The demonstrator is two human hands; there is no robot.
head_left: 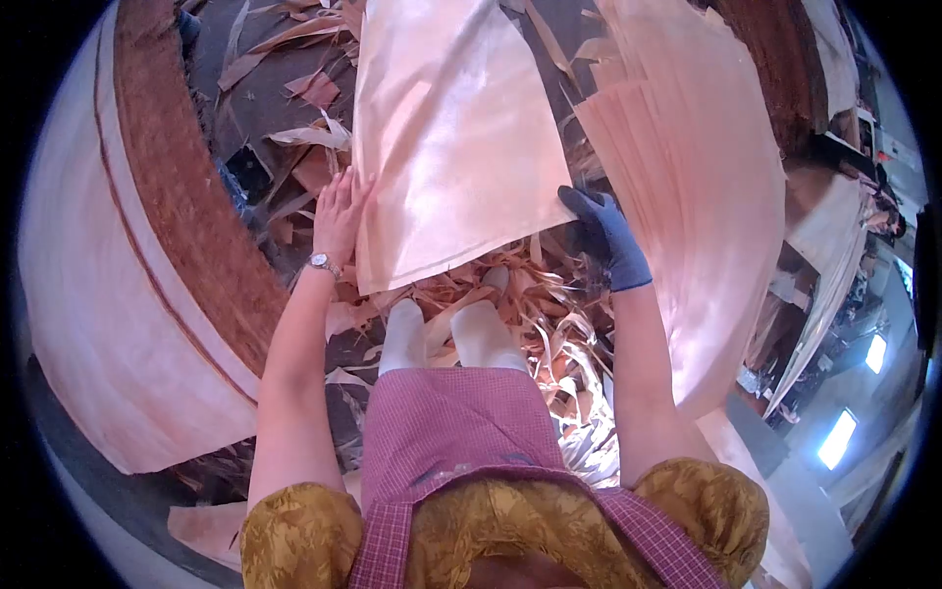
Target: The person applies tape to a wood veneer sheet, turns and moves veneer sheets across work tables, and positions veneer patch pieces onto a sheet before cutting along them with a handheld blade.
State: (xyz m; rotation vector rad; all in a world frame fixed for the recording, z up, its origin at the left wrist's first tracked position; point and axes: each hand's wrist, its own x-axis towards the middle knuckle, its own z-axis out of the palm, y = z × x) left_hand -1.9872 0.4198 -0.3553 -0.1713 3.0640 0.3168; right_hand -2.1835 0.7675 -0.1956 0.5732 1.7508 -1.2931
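A thin, pale wood veneer sheet (461,128) stretches out in front of me, its near edge just beyond my feet. My left hand (339,218) is bare, with a watch on the wrist. It rests along the sheet's left edge, fingers stretched out and the thumb side touching the edge. On the right, my gloved hand (601,234) grips the near right corner of the sheet. The dark fingertips of its blue-grey glove lie at the corner, and the rest of the grip is partly hidden.
A stack of veneer sheets (687,196) fans out at right. To the left stands a large pale stack (128,324) with a reddish-brown side (186,177). Veneer scraps (559,344) litter the floor around my feet. A small dark object (248,173) lies at left.
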